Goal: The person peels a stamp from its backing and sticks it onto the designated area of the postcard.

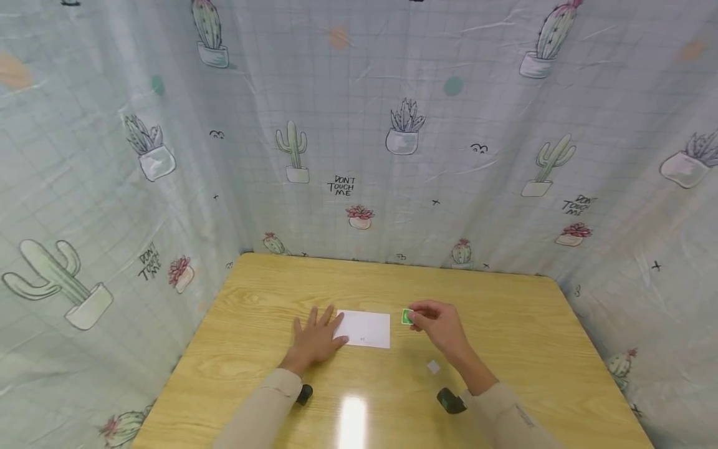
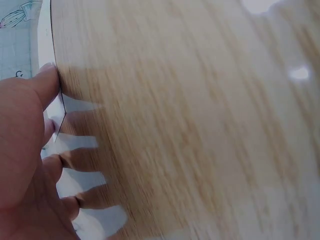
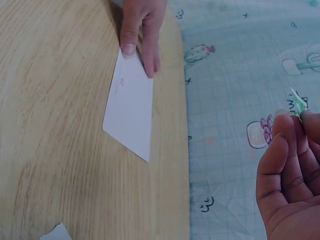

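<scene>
A white envelope [image 1: 367, 330] with tiny print near its lower edge lies flat on the table. Across its left end rests my left hand [image 1: 316, 340], fingers spread, with the thumb and index finger on the paper. The left wrist view shows that hand [image 2: 25, 145] low over the wood, thumb at the envelope's edge. To the right of the envelope, my right hand [image 1: 443, 325] pinches a small green stamp [image 1: 406, 317] with a white border between thumb and fingertips. In the right wrist view the stamp [image 3: 300, 104] is raised and seen nearly edge-on, its lower part hidden by the fingers.
A small pale scrap of paper [image 1: 434, 366] lies on the wooden table [image 1: 505, 324] near my right forearm. Dark wrist cameras [image 1: 451, 401] sit under both wrists. A cactus-print curtain [image 1: 359, 125] hangs around the table's back and sides.
</scene>
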The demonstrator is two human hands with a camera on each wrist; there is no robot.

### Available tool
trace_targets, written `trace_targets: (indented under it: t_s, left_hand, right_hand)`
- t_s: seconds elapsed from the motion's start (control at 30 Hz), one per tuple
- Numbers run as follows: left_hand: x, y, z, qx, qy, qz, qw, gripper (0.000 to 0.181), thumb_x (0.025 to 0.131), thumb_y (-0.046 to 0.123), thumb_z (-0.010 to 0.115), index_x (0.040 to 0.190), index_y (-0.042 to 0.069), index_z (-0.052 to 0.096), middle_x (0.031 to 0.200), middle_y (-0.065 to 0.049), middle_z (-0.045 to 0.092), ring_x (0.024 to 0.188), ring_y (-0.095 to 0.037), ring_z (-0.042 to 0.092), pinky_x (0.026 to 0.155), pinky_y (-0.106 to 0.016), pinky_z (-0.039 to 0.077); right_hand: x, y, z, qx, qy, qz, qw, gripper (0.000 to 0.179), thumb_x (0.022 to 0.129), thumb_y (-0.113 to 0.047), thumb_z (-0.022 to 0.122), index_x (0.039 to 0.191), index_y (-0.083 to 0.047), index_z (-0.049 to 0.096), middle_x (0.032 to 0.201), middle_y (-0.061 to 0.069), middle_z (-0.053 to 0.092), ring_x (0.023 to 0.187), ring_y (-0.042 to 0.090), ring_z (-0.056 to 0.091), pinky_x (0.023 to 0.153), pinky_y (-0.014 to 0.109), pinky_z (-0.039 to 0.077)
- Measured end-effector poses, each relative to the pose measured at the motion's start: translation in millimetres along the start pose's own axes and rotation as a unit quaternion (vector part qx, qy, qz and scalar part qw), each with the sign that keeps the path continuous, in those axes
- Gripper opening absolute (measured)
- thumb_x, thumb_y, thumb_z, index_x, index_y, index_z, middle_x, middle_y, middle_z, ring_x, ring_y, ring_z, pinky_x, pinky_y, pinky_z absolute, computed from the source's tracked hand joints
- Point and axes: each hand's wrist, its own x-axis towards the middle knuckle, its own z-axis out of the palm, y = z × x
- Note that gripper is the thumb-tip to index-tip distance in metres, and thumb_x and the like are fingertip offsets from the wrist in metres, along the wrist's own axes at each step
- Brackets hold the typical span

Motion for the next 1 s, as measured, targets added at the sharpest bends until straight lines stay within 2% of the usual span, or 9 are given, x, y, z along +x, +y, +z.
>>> trace_targets:
  t_s: [0.33,0.8,1.0]
  left_hand:
    - [3.0,1.8,0.4,-0.012,0.001,-0.003,0.9999,0.068,0.104,0.058,0.053,0.161,0.024,0.042,0.175,-0.007,0.023,0.161,-0.048,0.015,0.118,-0.085,0.009]
    - [0.1,1.5,-3.5,-0.020,-0.002,-0.015,0.9997,0.068,0.102,0.057,0.057,0.160,0.024,0.044,0.175,-0.007,0.025,0.161,-0.048,0.016,0.118,-0.084,0.011]
    - [0.0,1.1,-2.6,-0.013,0.003,-0.015,0.9998,0.068,0.103,0.058,0.055,0.161,0.025,0.043,0.175,-0.006,0.024,0.161,-0.047,0.015,0.118,-0.084,0.011]
  right_hand:
    - [12.7,11,11,-0.020,0.009,-0.003,0.9998,0.015,0.095,0.000,0.072,0.108,0.007,0.075,0.087,0.012,0.075,0.069,0.013,0.072,0.072,0.033,0.065]
    - [27.7,24,23,-0.030,0.004,0.007,0.9995,0.013,0.095,-0.004,0.073,0.106,0.004,0.076,0.087,0.011,0.074,0.074,0.019,0.073,0.070,0.025,0.061]
    - [33.7,29,26,-0.029,0.008,0.010,0.9995,0.013,0.096,-0.005,0.072,0.105,0.003,0.076,0.089,0.013,0.074,0.074,0.021,0.073,0.074,0.033,0.063]
